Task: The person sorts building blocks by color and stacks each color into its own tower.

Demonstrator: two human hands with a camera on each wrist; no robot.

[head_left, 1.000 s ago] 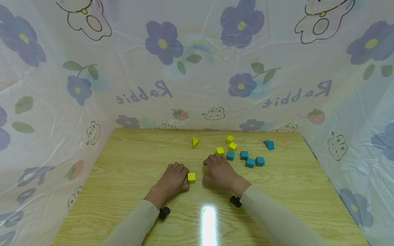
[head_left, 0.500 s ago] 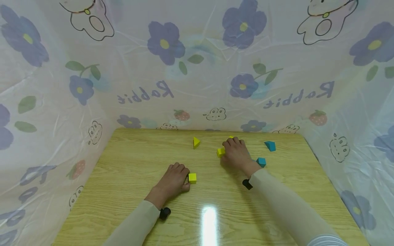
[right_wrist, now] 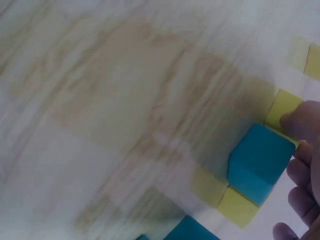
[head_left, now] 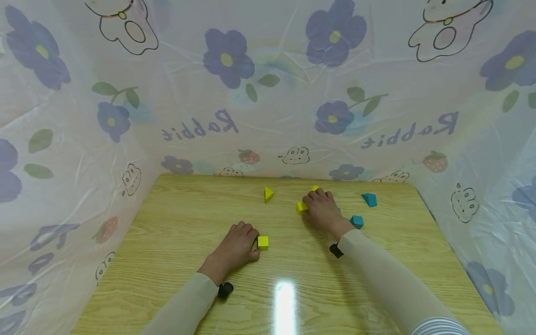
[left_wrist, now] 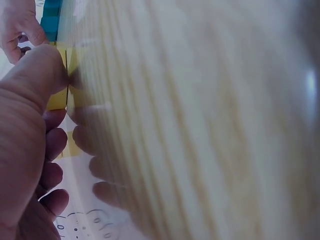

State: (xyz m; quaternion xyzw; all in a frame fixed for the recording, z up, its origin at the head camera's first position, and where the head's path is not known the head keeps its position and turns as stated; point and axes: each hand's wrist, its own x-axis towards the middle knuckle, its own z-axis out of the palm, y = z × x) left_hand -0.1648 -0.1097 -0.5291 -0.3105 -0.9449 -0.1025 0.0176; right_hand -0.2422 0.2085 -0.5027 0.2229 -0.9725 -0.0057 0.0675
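Observation:
In the head view my left hand [head_left: 236,247] holds a yellow cube [head_left: 263,243] on the table. The left wrist view has its thumb [left_wrist: 42,70] across the near side of that cube [left_wrist: 57,101]. Farther back and right, my right hand [head_left: 323,209] is at a second yellow cube [head_left: 301,208]. In the right wrist view its thumb and forefinger pinch this cube [right_wrist: 283,108], right beside a blue cube [right_wrist: 261,162]. Another yellow cube [right_wrist: 237,206] touches that blue one. The right hand hides several cubes from the head camera.
A yellow triangular block [head_left: 268,195] lies at the back. Behind the right hand a yellow cube [head_left: 315,188] shows in part. To the right are a blue cube [head_left: 357,222] and a blue wedge block [head_left: 370,200]. Printed cloth walls [head_left: 272,107] border the wooden table [head_left: 176,209].
My right hand has moved back and right, from in front of the cubes to over them, and has stayed there for the last half second. The left hand stays at its cube.

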